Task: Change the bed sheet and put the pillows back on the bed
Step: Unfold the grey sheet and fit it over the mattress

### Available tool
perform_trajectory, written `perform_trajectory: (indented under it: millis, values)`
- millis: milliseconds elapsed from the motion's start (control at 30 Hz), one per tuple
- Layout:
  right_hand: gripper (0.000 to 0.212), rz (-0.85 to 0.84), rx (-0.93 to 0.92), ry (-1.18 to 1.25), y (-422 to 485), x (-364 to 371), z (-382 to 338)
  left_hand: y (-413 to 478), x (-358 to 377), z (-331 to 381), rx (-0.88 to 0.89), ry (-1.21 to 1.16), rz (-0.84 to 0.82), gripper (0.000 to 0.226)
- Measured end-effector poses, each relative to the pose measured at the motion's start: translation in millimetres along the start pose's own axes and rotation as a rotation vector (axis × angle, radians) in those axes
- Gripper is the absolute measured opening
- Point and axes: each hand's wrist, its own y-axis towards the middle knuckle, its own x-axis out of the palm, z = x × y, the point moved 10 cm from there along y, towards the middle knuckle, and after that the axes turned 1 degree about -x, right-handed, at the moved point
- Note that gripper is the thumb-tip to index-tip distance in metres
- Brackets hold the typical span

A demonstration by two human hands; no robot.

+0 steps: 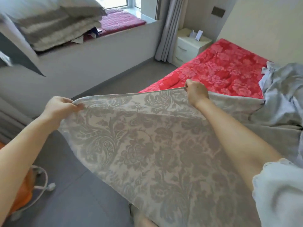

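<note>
A grey-beige sheet with a large floral pattern is stretched in front of me, lifted off the bed. My left hand pinches its top edge at the left corner. My right hand grips the same edge further right. Beyond it lies the bed's red floral quilted pad, uncovered. A crumpled pale blue cloth is heaped on the right side of the bed. Grey folded bedding and pillows are stacked on the window seat at the upper left.
A white nightstand stands beside the bed's far end, next to a grey curtain. A magenta cushion covers the window seat. On the grey floor at the lower left lie a white cable and an orange item.
</note>
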Motion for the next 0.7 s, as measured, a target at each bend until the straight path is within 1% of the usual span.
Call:
perform_trajectory:
  millis: [100,200,300,400,467,533,633,700]
  values:
    - [0.016,0.047,0.02,0.179,43,12,-21,43,-14,-8,0.007,0.112,0.108,0.023]
    - [0.013,0.115,-0.029,0.329,98,26,-65,96,-24,-31,-0.018,0.271,0.15,0.028]
    - [0.012,0.152,-0.088,0.415,153,43,-121,136,-20,-67,-0.069,0.461,0.089,0.024]
    - [0.013,0.151,-0.148,0.421,205,63,-176,174,-14,-99,-0.101,0.578,0.007,0.022]
    - [0.014,0.13,-0.184,0.413,234,81,-209,201,-17,-116,-0.128,0.569,-0.001,0.023]
    - [0.014,0.107,-0.213,0.397,263,100,-237,230,-30,-132,-0.172,0.53,0.03,0.023]
    - [0.014,0.087,-0.197,0.367,310,132,-267,284,-53,-150,-0.226,0.45,0.087,0.022]
    - [0.016,0.086,-0.163,0.344,343,152,-284,330,-64,-154,-0.223,0.461,0.105,0.021]
